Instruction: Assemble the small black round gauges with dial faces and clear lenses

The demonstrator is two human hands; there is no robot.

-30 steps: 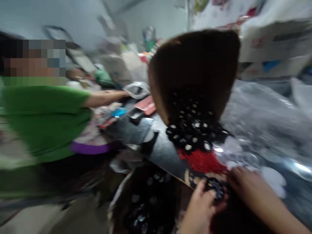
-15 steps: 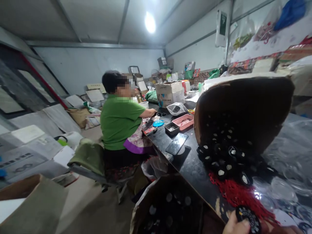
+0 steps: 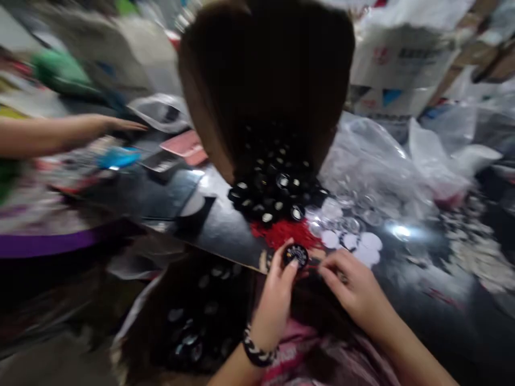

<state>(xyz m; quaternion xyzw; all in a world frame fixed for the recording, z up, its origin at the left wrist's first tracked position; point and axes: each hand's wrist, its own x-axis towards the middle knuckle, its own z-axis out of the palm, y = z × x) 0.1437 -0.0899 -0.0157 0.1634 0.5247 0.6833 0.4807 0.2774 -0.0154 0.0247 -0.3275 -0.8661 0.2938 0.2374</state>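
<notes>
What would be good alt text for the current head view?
A person's left hand holds a round black disc with pale markings, their right hand close beside it, at a dark table. Beyond lie red strings and a heap of black pieces at an open box's mouth; another person's hand shows at left.

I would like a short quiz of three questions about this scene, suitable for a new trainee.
1. Which of the camera wearer's hands holds the round black disc?
2. True or false: the wearer's bracelet is on the right wrist.
3. What colour are the strands just in front of the pile of black pieces? A) blue B) red C) green

Key: 1. The left hand. 2. False. 3. B.
</notes>
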